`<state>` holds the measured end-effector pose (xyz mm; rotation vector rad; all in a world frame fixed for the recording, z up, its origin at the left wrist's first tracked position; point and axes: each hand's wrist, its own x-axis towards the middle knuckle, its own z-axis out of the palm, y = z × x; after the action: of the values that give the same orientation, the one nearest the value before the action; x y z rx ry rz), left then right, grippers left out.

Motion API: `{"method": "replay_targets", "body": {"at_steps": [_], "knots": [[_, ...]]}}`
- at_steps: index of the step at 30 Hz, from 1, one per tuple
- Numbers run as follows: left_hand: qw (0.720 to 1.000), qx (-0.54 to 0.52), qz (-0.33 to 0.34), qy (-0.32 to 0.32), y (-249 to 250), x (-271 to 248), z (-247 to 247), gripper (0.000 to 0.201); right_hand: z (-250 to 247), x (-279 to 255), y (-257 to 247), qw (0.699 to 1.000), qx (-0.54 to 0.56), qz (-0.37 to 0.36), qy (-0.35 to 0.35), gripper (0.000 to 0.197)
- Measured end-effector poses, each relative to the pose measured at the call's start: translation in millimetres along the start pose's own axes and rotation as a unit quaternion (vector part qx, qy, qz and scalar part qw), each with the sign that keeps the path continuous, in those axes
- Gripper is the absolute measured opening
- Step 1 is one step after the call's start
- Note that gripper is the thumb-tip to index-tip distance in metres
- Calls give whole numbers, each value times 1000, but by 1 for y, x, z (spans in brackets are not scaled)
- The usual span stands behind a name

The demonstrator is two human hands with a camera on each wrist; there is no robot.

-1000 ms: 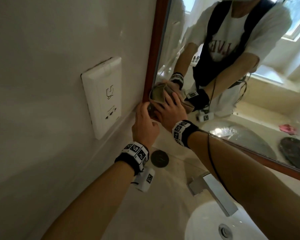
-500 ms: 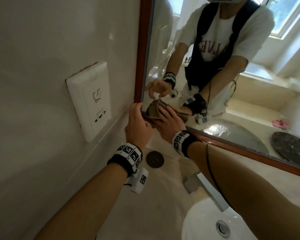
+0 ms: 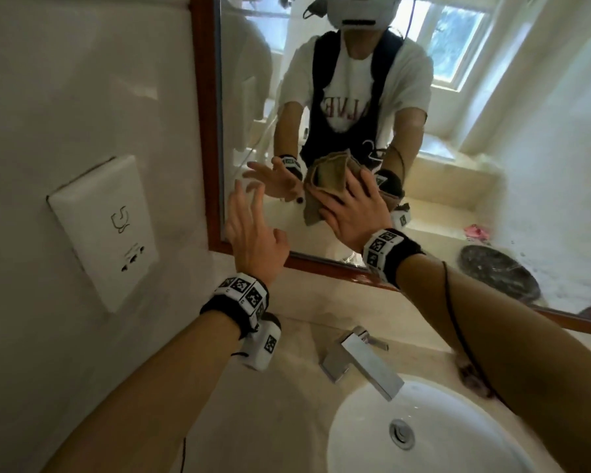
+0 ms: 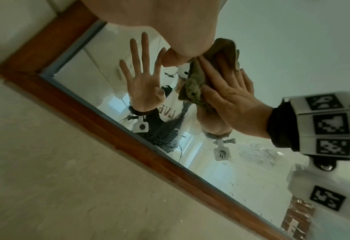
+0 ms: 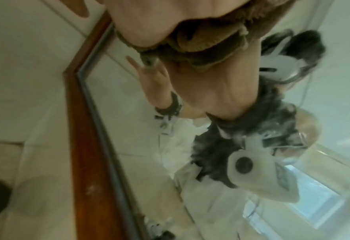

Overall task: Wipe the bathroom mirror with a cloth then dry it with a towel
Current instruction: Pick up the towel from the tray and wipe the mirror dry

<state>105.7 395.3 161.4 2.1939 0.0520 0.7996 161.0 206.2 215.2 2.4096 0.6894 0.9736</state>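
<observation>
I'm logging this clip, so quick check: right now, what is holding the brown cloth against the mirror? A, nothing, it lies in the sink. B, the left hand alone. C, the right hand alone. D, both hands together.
C: the right hand presses the cloth flat on the mirror, while the left hand hovers open beside it.

1. Lit by daylight from the window (image 3: 458, 46) reflected in the mirror (image 3: 526, 165), blown out there.
2. Bent by wide-angle distortion at head-view edges.
3. Softened by motion blur across the right wrist view.
</observation>
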Motion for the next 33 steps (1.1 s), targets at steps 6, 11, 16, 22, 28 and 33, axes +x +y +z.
{"method": "replay_targets", "body": {"at_steps": [6,11,16,22,28,33], "knots": [[999,16,48,1,19,17,11,84,-26,-1,59,985,4,142,99,53],[998,20,67,-11,39,16,19,82,-31,-16,85,962,21,258,92,56],[997,15,79,14,66,19,27,77,-7,-23,37,981,30,188,24,58],[993,33,102,51,88,18,39,73,17,-63,39,998,-9,-14,-62,52],[992,33,118,38,139,0,62,74,-4,-76,106,998,7,62,12,55],[992,44,119,19,184,-16,67,71,-17,-110,173,981,40,185,50,57]]}}
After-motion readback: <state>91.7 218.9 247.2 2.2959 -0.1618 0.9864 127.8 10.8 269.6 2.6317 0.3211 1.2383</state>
